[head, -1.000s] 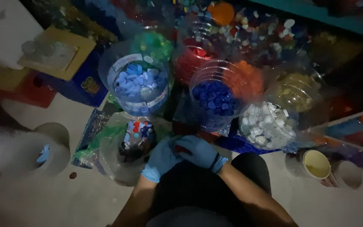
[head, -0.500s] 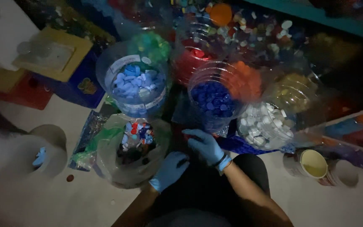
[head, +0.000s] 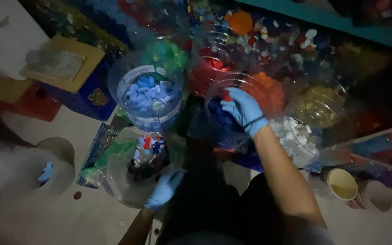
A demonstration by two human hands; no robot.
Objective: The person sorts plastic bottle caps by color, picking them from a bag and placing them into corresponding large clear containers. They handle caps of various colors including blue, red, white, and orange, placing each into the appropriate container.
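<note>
Caps of mixed colours (head: pixel 149 149) lie in a clear bag-lined tub (head: pixel 128 186) near the person, and the left hand (head: pixel 165 189), in a blue glove, rests on its near rim with fingers loosely spread, gripping nothing that shows. The right hand (head: pixel 243 109), also gloved, reaches far over the clear jar of dark blue caps (head: pixel 221 119); its fingers are curled together at the jar's mouth, and whether they pinch a cap I cannot tell in the dim light. Round about stand other clear jars already part filled by colour: pale blue caps (head: pixel 148 95) to the left, red caps (head: pixel 214 68) and orange caps (head: pixel 266 88) farther off, white caps (head: pixel 296 136) to the right. Sorting looks well under way, judging by those jars, yet a fair heap remains unsorted in the near tub. A yellow-lidded pot (head: pixel 342 183) sits at near right on the floor.
</note>
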